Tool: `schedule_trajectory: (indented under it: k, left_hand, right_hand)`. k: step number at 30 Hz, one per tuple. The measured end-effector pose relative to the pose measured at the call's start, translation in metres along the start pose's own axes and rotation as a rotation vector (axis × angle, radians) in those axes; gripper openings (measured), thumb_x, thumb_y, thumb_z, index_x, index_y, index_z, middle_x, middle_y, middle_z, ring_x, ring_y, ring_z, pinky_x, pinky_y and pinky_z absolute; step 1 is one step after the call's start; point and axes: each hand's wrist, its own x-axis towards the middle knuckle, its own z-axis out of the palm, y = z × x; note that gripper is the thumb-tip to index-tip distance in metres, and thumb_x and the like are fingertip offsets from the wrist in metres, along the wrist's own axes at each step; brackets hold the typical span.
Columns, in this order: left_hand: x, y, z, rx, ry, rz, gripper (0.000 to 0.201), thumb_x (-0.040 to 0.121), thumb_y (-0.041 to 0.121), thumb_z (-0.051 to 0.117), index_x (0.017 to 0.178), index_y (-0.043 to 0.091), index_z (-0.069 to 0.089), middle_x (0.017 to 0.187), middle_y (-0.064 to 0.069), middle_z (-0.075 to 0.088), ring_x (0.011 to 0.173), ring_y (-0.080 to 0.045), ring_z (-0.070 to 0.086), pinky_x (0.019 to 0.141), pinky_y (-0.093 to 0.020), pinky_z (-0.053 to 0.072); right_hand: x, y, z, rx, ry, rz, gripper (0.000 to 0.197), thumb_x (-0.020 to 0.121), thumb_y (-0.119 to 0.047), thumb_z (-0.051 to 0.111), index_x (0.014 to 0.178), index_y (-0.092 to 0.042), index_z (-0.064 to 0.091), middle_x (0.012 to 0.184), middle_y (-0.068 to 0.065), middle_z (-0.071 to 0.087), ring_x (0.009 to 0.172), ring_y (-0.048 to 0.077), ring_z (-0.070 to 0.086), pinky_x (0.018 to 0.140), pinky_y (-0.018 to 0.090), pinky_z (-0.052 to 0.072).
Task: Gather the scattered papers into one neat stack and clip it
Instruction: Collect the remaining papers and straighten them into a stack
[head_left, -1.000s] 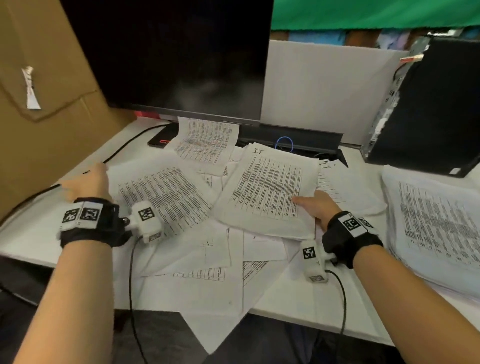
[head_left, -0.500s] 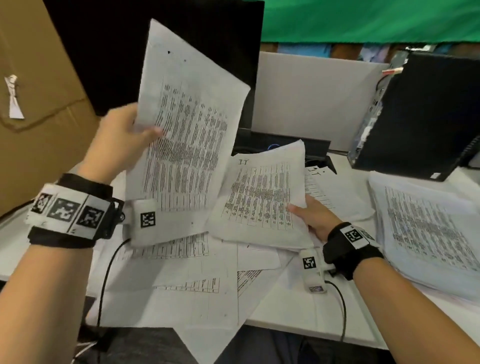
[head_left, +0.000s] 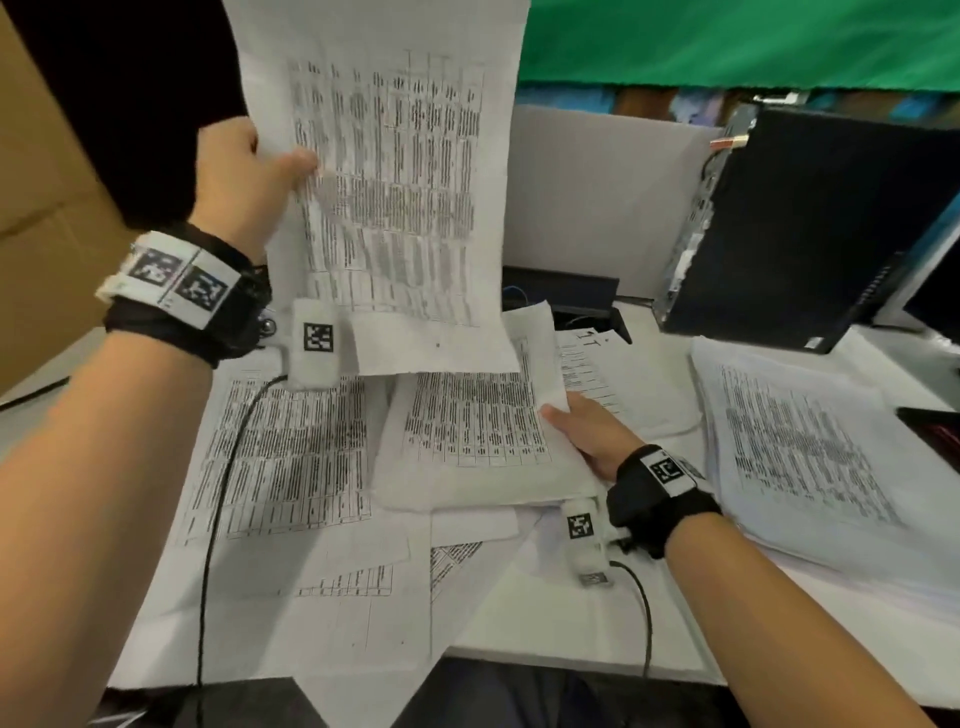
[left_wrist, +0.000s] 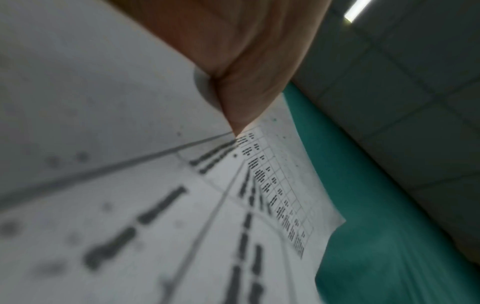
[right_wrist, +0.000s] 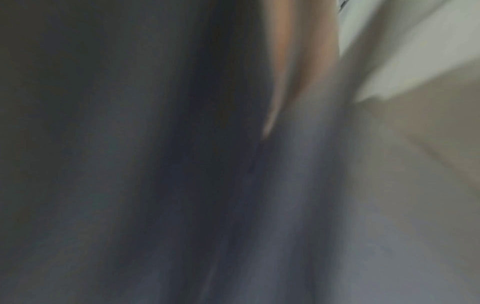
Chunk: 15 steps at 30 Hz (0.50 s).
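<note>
Printed white papers lie scattered over the desk (head_left: 545, 644). My left hand (head_left: 249, 176) pinches one printed sheet (head_left: 395, 182) by its left edge and holds it upright, high above the pile; the left wrist view shows the thumb (left_wrist: 241, 98) pressed on that sheet (left_wrist: 155, 185). My right hand (head_left: 587, 431) grips the right edge of a small bundle of sheets (head_left: 467, 431), thumb on top, its edge raised off the desk. More loose sheets (head_left: 280, 467) lie flat beneath and to the left. The right wrist view is dark and blurred. No clip is in view.
A separate stack of printed paper (head_left: 800, 457) lies at the right. A black computer case (head_left: 815, 228) stands behind it. A dark monitor (head_left: 119, 104) and a cardboard box (head_left: 36, 197) are at the left, a grey partition (head_left: 597, 187) behind. Wrist-camera cables trail over the papers.
My left hand picked a sheet off the left of the pile and raised it high, upright. My right hand kept its hold on the bundle and lifted its edge slightly.
</note>
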Motion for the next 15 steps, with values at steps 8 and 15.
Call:
schedule_trajectory:
  k: [8, 15]
  left_hand:
    - [-0.059, -0.078, 0.098, 0.152, -0.441, -0.24, 0.036, 0.087, 0.012, 0.066, 0.122, 0.005, 0.059, 0.117, -0.009, 0.065, 0.106, -0.025, 0.063, 0.092, -0.038, 0.052]
    - [-0.078, -0.132, 0.131, 0.416, -0.559, -0.504, 0.082, 0.074, 0.033, 0.078, 0.139, 0.007, 0.036, 0.139, -0.017, 0.046, 0.125, -0.035, 0.047, 0.103, -0.045, 0.043]
  right_hand:
    - [-0.013, -0.011, 0.002, 0.048, 0.014, 0.015, 0.039, 0.099, -0.039, 0.053, 0.126, -0.013, 0.062, 0.124, 0.005, 0.068, 0.105, 0.019, 0.066, 0.081, 0.03, 0.053]
    - [-0.006, -0.015, 0.01, 0.002, 0.096, 0.053, 0.089, 0.071, -0.081, 0.055, 0.136, -0.019, 0.056, 0.132, 0.0, 0.061, 0.121, 0.023, 0.058, 0.106, 0.041, 0.043]
